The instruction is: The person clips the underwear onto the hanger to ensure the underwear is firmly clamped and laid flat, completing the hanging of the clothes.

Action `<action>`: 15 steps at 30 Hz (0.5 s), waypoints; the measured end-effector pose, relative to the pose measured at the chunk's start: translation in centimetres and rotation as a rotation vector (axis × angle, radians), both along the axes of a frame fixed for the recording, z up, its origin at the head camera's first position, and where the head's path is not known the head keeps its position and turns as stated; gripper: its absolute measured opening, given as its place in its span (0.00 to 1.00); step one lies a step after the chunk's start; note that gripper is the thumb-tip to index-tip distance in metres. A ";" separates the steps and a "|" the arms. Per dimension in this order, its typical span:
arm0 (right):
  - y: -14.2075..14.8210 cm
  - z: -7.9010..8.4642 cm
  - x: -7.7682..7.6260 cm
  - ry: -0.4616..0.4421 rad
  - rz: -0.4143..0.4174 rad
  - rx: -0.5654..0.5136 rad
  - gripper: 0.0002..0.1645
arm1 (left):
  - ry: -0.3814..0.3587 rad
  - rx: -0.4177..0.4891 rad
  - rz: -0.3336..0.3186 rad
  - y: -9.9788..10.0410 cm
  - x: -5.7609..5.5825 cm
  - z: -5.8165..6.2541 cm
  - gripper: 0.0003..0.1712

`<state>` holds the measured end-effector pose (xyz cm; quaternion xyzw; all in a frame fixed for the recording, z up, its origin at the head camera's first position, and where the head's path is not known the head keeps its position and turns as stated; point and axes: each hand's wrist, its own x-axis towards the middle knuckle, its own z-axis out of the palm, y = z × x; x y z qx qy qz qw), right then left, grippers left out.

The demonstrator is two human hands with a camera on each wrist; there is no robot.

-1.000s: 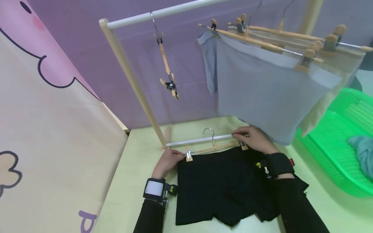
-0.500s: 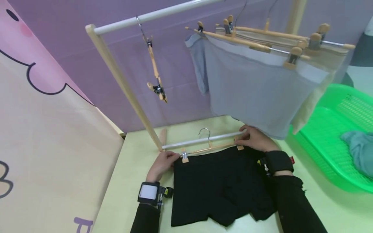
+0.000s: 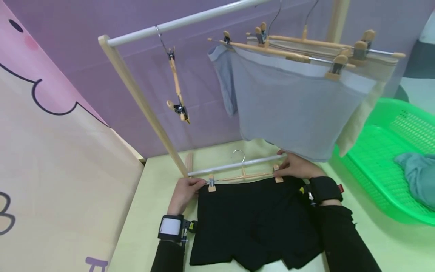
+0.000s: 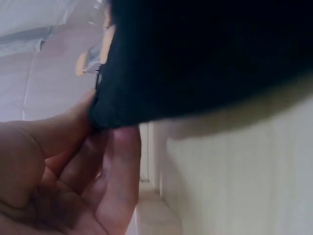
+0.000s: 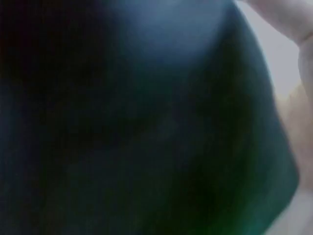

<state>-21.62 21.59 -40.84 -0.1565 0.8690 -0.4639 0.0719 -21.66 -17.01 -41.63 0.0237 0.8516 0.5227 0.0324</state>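
Observation:
Black shorts [image 3: 251, 223] lie spread below the low rail, their waistband at a wooden clip hanger [image 3: 251, 176] with a metal hook. A left clip [image 3: 212, 183] and a right clip [image 3: 278, 174] sit at the waistband. My left hand [image 3: 183, 192] pinches the waistband's left corner beside the hanger's end; the left wrist view shows thumb and fingers on the black cloth [image 4: 195, 54]. At the other end, my right hand [image 3: 298, 166] grips the hanger around the right clip, thumb against it. Blurred black cloth [image 5: 137, 127] fills most of the right wrist view, hiding the right fingertips.
Above stands a rack with a white top rail [image 3: 190, 19]. An unloaded clip hanger [image 3: 176, 81] hangs at left, with grey shorts [image 3: 289, 102] and a beige garment [image 3: 353, 128] at right. A green basket [image 3: 360, 177] at right holds a teal cloth [image 3: 419, 177].
The head view has shifted a little. My right thumb has come down onto the right clip, and the shorts have slid slightly left. My left hand keeps its pinch at the corner.

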 end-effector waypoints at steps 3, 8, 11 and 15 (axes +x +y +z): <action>-0.1 0.1 -0.2 -0.033 0.012 -0.022 0.42 | 0.025 0.011 0.019 -0.3 -0.1 0.1 0.11; -0.5 0.4 -0.4 -0.060 0.039 -0.131 0.17 | 0.045 0.009 0.050 -0.8 -0.4 0.4 0.11; -0.5 0.6 -0.4 -0.116 0.072 -0.157 0.19 | 0.060 -0.006 0.055 -0.9 -0.5 0.5 0.12; -0.6 0.9 -0.4 -0.244 0.113 -0.143 0.21 | 0.067 -0.010 0.072 -1.0 -0.5 0.5 0.12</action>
